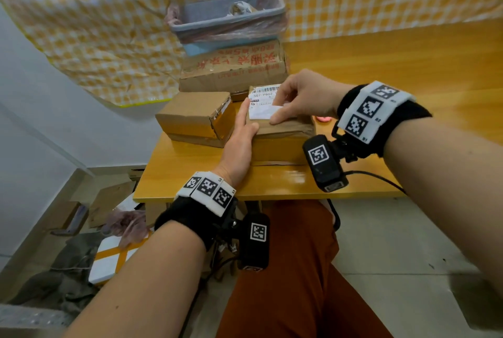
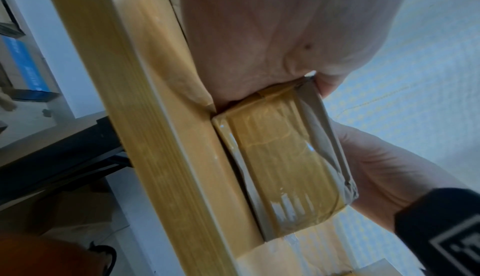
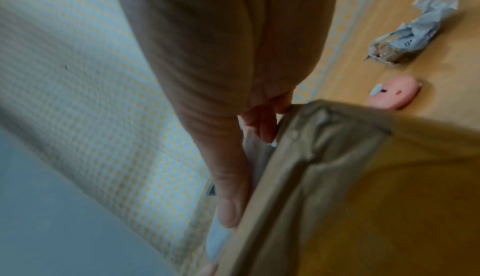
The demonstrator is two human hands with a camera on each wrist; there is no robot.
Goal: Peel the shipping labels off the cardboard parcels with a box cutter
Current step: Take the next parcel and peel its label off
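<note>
- Cardboard parcel, plain, no label showing (image 1: 196,117): far left on the desk (image 1: 190,174), lying just beside the left hand, out of the work.
- Left hand (image 1: 239,144): fingers straight and flat against the left side of the worked parcel, steadying it; grip holds nothing.
- Worked parcel, tape-wrapped (image 1: 283,141): desk centre, between the two hands.
- Shipping label, white (image 1: 262,103): on the parcel's top face, long axis running away from the person; its near-right corner is lifted. Judged: the peel must travel from that corner toward the far-left.
- Right hand (image 1: 302,98): nearer the label, directly over it, grip narrow, fingers pinching the raised corner, thumb pressed to the parcel top.
- Pink box cutter (image 3: 392,93): on the desk right of the parcel, unheld, near a crumpled label (image 3: 413,35).
- Behind: larger printed carton (image 1: 234,71) carrying a bin (image 1: 228,21); neither obstructs.
</note>
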